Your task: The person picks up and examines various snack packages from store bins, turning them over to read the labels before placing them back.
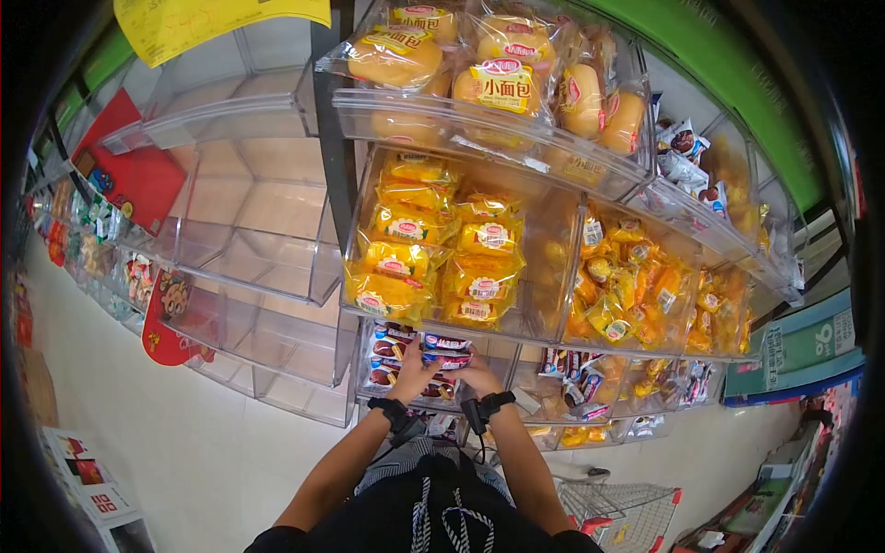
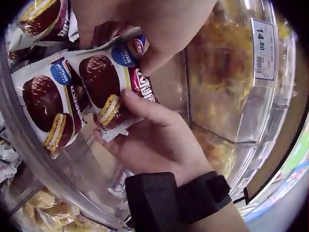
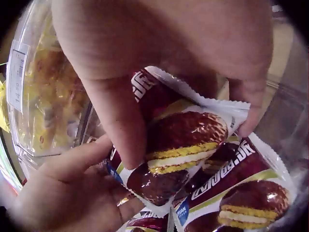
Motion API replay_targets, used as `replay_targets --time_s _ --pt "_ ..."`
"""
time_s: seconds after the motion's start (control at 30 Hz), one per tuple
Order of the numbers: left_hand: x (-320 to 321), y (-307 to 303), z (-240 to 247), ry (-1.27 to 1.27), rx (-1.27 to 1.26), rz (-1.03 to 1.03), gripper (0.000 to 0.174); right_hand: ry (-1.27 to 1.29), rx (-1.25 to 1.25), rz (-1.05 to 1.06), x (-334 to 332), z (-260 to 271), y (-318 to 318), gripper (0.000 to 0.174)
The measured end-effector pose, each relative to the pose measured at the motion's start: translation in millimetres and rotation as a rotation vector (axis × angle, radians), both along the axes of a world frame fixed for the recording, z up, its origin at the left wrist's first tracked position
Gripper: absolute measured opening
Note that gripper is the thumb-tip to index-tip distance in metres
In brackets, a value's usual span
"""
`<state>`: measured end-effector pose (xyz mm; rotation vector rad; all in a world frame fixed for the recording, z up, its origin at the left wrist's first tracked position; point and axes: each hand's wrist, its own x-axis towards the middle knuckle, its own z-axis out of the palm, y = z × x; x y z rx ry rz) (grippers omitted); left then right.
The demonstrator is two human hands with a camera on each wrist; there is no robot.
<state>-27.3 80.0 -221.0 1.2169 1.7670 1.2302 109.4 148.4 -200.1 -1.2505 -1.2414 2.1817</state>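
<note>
My left hand point(image 2: 154, 137) pinches a wrapped chocolate sandwich pie point(image 2: 99, 79), thumb on its printed front and fingers beneath. Close against it, my right hand point(image 3: 169, 43) grips another chocolate pie packet point(image 3: 186, 137) between thumb and fingers; that packet overlaps the left hand's one. More pie packets point(image 2: 46, 101) lie beside them in the clear bin point(image 1: 433, 403). In the head view, the left hand point(image 1: 415, 376) and right hand point(image 1: 475, 376) reach into this lower bin, side by side. The right hand hides part of the packets in the left wrist view.
Above the hands juts a clear shelf bin point(image 1: 539, 313) with yellow bread packs point(image 1: 392, 263). Bags of round buns point(image 1: 502, 83) fill the top shelf. A price tag point(image 2: 264, 48) marks a neighbouring bin. A shopping cart point(image 1: 627, 511) stands at the lower right.
</note>
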Motion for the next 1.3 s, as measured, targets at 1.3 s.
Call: replay_targets --time_s 1.3 --pt "-11.5 -68.5 79.1 0.382 -0.122 -0.029 0.04 -0.774 0.808 -0.449 128.5 16.5 2.1 0.017"
